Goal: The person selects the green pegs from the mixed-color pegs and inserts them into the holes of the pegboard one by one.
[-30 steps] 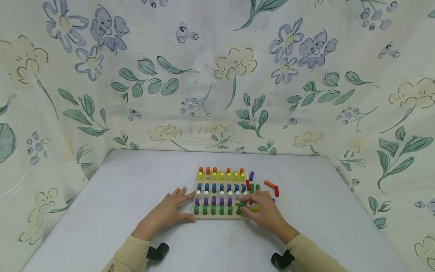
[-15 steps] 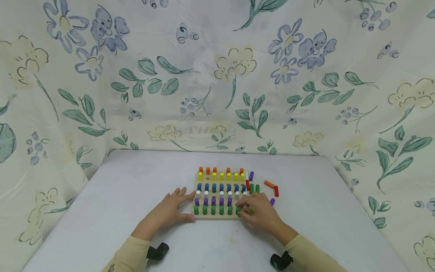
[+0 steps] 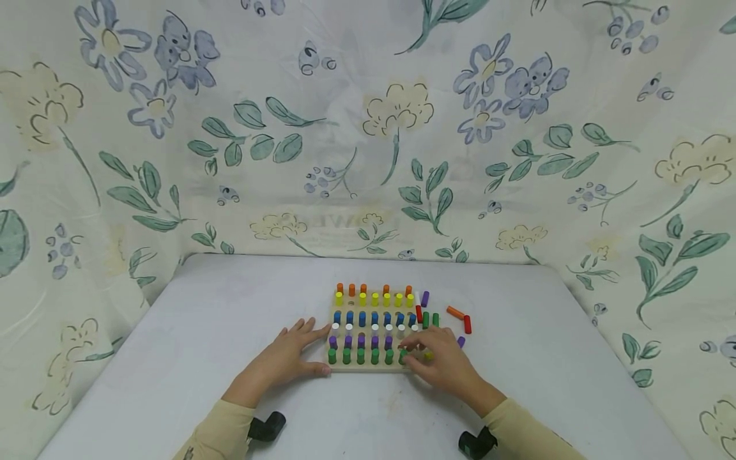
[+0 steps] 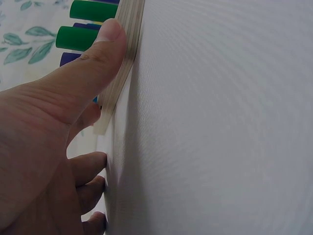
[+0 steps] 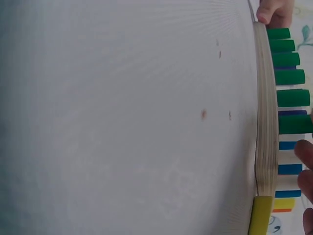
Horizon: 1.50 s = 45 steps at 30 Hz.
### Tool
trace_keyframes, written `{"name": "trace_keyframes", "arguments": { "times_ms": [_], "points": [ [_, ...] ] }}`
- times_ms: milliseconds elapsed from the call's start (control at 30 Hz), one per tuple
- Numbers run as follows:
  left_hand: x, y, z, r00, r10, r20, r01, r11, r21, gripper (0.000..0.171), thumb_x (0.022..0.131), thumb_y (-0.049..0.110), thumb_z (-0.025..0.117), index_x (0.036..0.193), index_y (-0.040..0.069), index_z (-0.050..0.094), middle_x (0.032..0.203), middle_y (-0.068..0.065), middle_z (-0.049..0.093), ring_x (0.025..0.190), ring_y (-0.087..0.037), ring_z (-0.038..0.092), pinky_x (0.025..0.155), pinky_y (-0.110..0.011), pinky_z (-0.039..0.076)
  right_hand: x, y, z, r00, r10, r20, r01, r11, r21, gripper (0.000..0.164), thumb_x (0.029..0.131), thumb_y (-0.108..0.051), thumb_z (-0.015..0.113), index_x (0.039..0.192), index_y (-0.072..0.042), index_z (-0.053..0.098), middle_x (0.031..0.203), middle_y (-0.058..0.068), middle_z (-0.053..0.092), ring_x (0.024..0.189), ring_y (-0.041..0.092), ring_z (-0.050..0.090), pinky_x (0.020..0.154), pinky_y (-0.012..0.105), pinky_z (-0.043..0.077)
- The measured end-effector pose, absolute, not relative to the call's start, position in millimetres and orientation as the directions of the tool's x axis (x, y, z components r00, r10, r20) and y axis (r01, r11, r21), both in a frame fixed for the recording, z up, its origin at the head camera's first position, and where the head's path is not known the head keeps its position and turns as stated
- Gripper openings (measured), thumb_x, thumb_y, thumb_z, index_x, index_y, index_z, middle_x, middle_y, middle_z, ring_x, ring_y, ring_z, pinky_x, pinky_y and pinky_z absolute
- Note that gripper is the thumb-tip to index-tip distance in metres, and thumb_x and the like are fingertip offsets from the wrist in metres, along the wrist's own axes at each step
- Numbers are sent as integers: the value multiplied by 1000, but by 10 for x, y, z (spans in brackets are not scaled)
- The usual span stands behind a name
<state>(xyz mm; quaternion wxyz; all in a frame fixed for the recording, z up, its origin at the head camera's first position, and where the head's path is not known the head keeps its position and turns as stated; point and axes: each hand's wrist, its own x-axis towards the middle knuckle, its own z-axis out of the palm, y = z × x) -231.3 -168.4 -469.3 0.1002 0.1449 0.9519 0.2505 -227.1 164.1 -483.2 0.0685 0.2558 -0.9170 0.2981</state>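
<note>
A wooden pegboard (image 3: 368, 368) lies on the table, with rows of orange, yellow, blue, white, purple and green pegs standing in it. My left hand (image 3: 282, 359) rests at its left side, fingers spread. In the left wrist view the left thumb (image 4: 105, 46) presses the board's edge beside two green pegs. At the right end of the front row, my right hand (image 3: 441, 358) has its thumb and index finger around a green peg (image 5: 293, 124), which stands in the board. A yellow peg (image 5: 261, 215) lies beside the board, partly hidden by the right hand in the head view.
Loose pegs lie right of the board: purple (image 3: 425, 298), red (image 3: 467, 324), orange (image 3: 455, 312) and green (image 3: 436, 320) ones among them. A floral cloth (image 3: 322, 128) hangs behind the white table (image 3: 241, 287). Dark wrist devices (image 3: 268, 426) show below both hands.
My right hand has moved slightly left and lowered the green peg from a tilt to upright in the front row. The left hand has stayed in place.
</note>
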Motion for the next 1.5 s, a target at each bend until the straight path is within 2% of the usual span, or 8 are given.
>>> {"name": "trace_keyframes", "arguments": {
  "times_ms": [233,333,500,600,833,1233,1500],
  "points": [
    [-2304,-1692,-4690,-939,324,-115,225,832,508,91,76,54,84,152,18,50,161,-25,32,151,-46,20,123,-62,12,-2262,1693,-4850,-882,-354,311,-470,709,-526,15,98,-25,69,113,-23,72,100,-17,67,93,4,56,88,38,48],
    [-2306,-1696,-4694,-939,325,-115,225,832,508,91,76,54,83,152,18,50,161,-25,32,151,-46,20,123,-62,11,-2280,1714,-4861,-893,-312,324,-444,722,-531,15,98,-22,69,112,-22,72,97,-15,67,92,5,57,87,36,49],
    [-2309,-1696,-4696,-938,326,-114,228,832,507,91,76,54,83,152,18,50,161,-25,32,151,-46,20,123,-63,11,-2324,1743,-4877,-912,-241,332,-393,743,-542,13,95,-17,72,108,-19,72,90,-15,64,85,7,53,77,29,51],
    [-2306,-1696,-4690,-938,325,-117,225,832,507,91,76,54,83,152,19,50,161,-25,32,151,-46,20,123,-62,11,-2349,1758,-4880,-920,-211,330,-369,753,-545,12,94,-15,73,106,-18,72,89,-13,64,84,8,53,75,30,52],
    [-2304,-1701,-4685,-938,325,-119,223,830,511,90,76,54,83,152,19,50,161,-25,32,151,-46,19,123,-62,11,-2394,1801,-4893,-933,-161,321,-321,778,-541,11,91,-14,76,101,-17,72,90,-9,66,88,11,57,79,33,53],
    [-2316,-1707,-4692,-937,331,-117,229,829,510,91,76,54,83,153,18,49,161,-25,32,152,-46,19,123,-62,10,-2475,1877,-4855,-956,-121,268,-248,821,-514,17,91,-15,76,107,-14,72,101,-3,72,94,18,62,93,45,50],
    [-2312,-1705,-4699,-938,330,-106,230,822,521,91,75,54,84,152,19,50,161,-25,32,152,-46,19,124,-62,10,-2527,1909,-4842,-966,-102,237,-214,833,-510,17,92,-14,75,108,-13,72,104,-1,71,98,21,59,93,45,47]
  ]
}}
